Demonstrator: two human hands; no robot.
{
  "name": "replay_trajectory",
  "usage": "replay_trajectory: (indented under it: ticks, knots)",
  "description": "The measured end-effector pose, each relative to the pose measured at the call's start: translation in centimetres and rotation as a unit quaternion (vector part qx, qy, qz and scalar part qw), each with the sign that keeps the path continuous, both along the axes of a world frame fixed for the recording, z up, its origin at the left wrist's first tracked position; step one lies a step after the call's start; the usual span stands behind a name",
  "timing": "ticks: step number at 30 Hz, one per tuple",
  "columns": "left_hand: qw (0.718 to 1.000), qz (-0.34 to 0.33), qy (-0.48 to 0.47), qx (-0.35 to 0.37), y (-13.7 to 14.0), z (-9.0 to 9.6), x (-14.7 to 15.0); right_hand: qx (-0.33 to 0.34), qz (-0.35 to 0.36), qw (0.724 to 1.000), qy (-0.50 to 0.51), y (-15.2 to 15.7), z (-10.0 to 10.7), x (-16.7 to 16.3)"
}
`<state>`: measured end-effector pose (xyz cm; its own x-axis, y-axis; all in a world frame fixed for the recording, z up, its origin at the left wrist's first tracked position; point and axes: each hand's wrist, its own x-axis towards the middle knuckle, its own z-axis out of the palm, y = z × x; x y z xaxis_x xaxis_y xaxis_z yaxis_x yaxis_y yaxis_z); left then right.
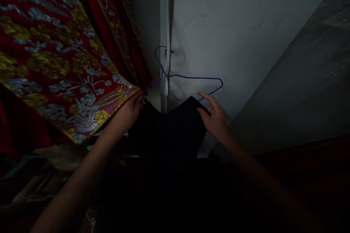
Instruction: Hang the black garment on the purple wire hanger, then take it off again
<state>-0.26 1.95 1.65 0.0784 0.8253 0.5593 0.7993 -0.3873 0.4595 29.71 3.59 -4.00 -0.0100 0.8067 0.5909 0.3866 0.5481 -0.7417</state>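
Observation:
A thin purple clothes hanger [195,77] hangs by its hook from a small dark peg on a narrow white upright strip. A black garment [169,134] hangs low on the hanger's frame, its upper edge dipping in the middle; its kind cannot be told in the dark. My left hand [134,106] is closed at the garment's upper left corner, beside the hanger's left end. With thumb and fingers, my right hand [214,116] grips the garment's upper right corner, close to the hanger's lower right bar. The lower part of the garment merges into shadow.
On the left hangs a red cloth [62,54] with gold and silver embroidery, its lower edge against my left hand. A pale wall [226,18] stands behind the hanger. Sheer grey sheeting [306,69] slants down on the right. Dim clutter [57,156] lies at lower left.

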Motion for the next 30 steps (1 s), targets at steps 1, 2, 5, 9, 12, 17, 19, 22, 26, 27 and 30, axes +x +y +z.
replay_trajectory:
  ticks: [1, 2, 5, 9, 12, 17, 19, 22, 26, 27, 30]
  knots:
    - [1.0, 0.0, 0.006, 0.0, -0.3, 0.2, -0.1, -0.004, -0.014, 1.0, 0.011, 0.0, 0.2, 0.6]
    - [1.0, -0.002, 0.01, -0.001, -0.5, 0.3, -0.1, -0.009, -0.021, 1.0, 0.019, 0.0, 0.4, 1.1]
    - [1.0, -0.015, 0.001, -0.013, -0.8, 0.7, -0.1, -0.019, -0.005, 1.0, 0.018, -0.3, 1.3, 2.1]
    - [0.999, -0.023, -0.025, -0.036, -0.4, 0.6, -0.1, -0.046, 0.049, 0.998, 0.007, -1.9, 3.5, 2.4]
    - [0.998, -0.025, -0.028, -0.051, 0.0, 0.5, -0.3, -0.072, 0.126, 0.989, -0.023, -4.4, 5.4, 1.8]
    - [0.994, -0.038, -0.061, -0.077, 0.5, 0.6, -0.5, -0.085, 0.354, 0.927, -0.088, -9.5, 7.7, -0.4]
    - [0.995, -0.037, -0.058, -0.071, 0.4, 0.8, -0.3, -0.093, 0.384, 0.915, -0.074, -10.7, 8.1, -1.3]
    - [0.997, -0.026, -0.047, -0.05, -0.2, 1.1, 0.1, -0.097, 0.315, 0.944, -0.027, -11.3, 8.4, -2.1]
    - [0.998, -0.022, -0.037, -0.052, -1.0, 1.6, 0.3, -0.073, 0.145, 0.984, 0.077, -9.0, 9.0, -1.6]
    - [0.998, -0.025, -0.034, -0.051, -1.2, 1.7, 0.2, -0.055, 0.097, 0.988, 0.106, -7.7, 9.1, -1.1]
    - [0.998, -0.039, -0.024, -0.052, -1.6, 1.9, 0.0, 0.011, -0.004, 0.992, 0.123, -2.3, 8.7, 0.8]
